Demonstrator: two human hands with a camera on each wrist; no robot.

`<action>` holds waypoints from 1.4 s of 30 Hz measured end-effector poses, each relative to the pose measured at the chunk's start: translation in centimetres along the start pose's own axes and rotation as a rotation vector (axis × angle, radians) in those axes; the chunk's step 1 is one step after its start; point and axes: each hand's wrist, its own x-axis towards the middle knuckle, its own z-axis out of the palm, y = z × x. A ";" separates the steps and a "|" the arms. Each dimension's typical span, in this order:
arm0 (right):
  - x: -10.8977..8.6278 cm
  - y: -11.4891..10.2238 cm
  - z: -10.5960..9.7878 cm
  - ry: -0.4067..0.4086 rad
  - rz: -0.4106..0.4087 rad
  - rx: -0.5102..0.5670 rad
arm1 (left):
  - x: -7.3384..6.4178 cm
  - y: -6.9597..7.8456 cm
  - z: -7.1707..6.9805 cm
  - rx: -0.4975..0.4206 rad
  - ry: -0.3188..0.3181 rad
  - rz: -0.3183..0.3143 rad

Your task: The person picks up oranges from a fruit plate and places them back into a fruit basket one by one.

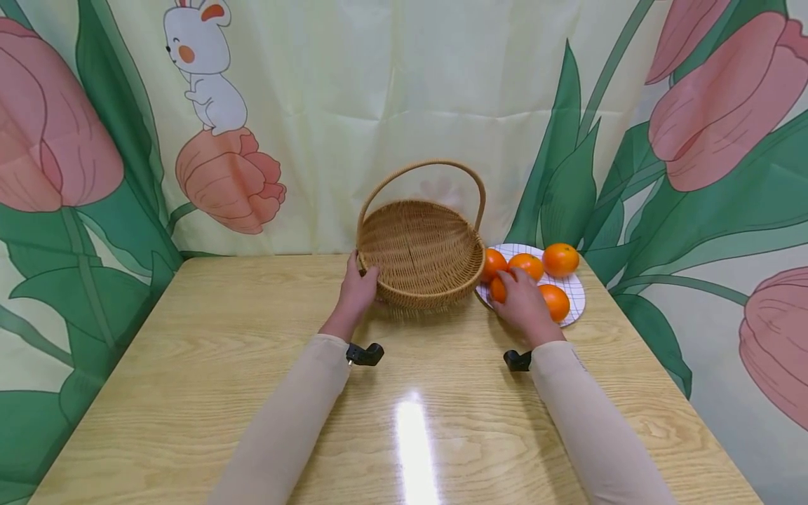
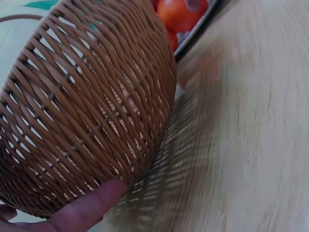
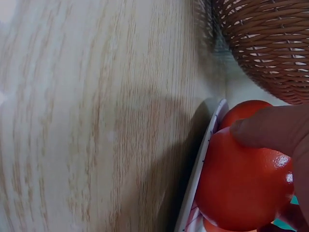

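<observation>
A woven wicker basket [image 1: 416, 249] with a tall arched handle [image 1: 435, 162] is tilted so its hollow faces me. My left hand [image 1: 357, 289] grips its left side by the rim; in the left wrist view a finger [image 2: 89, 205] lies against the weave. To the right, my right hand [image 1: 525, 306] holds an orange [image 3: 244, 181] over a white plate [image 1: 576, 291] with a grid pattern, thumb on one side and a fingertip partly visible at the other. Other oranges [image 1: 560, 260] lie on that plate around the hand.
The light wood table [image 1: 189, 393] stretches toward me, with a bright reflection near its front middle. Behind it hangs a curtain [image 1: 328, 84] printed with tulips and a white rabbit. The plate sits near the table's right edge, close beside the basket.
</observation>
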 end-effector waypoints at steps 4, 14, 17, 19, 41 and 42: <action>-0.1 0.0 0.0 0.003 0.000 0.007 | -0.3 -0.1 0.1 -0.030 -0.002 -0.011; -0.4 0.1 -0.1 0.017 -0.021 0.030 | -1.3 0.0 0.4 -0.103 -0.002 -0.022; -0.4 0.0 -0.2 0.033 -0.025 0.046 | -1.5 0.0 0.4 -0.099 -0.002 -0.017; -0.4 0.0 -0.4 0.041 -0.020 0.061 | -1.5 0.0 0.4 -0.095 0.001 -0.008; -0.5 -1.1 -3.2 0.206 -0.054 0.147 | -0.7 -1.3 0.3 -0.181 -0.038 0.050; -0.5 -1.3 -3.4 0.212 -0.053 0.152 | -0.7 -1.3 0.3 -0.189 -0.041 0.055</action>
